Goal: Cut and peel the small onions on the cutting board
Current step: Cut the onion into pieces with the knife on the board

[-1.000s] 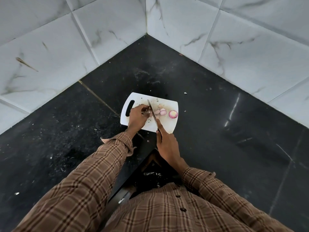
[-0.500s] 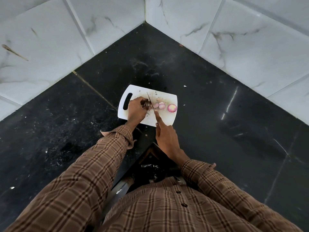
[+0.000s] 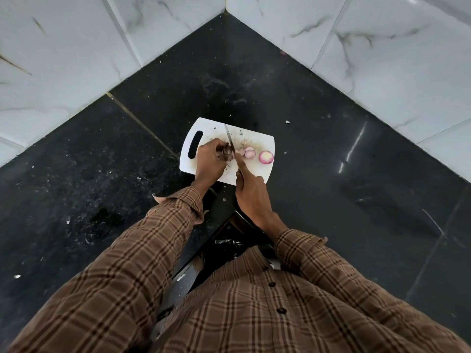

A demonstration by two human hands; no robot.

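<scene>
From the head camera, one white cutting board with a dark slot handle at its left end lies on a black stone desk set into a corner of two white marbled tile walls. On the board, counted from left to right, are one small dark-skinned onion under the left hand's fingertips, two small pale pink cut pieces just right of the knife, and one larger round cut onion half lying face up near the board's right edge, apart from the others. Small dark flecks of peel are scattered over the board's upper half and on the desk around it. The left hand is curled, its fingers pinching the small onion and holding it on the board. The right hand grips the handle of one knife, index finger stretched along the spine; the thin blade runs away from the person, its middle meeting the onion beside the left fingertips. Both arms wear brown checked sleeves, and two dark buttons show on the shirt front. Beneath the desk's near edge, between the arms, lies a dark gap with something black and shiny that I cannot make out.
</scene>
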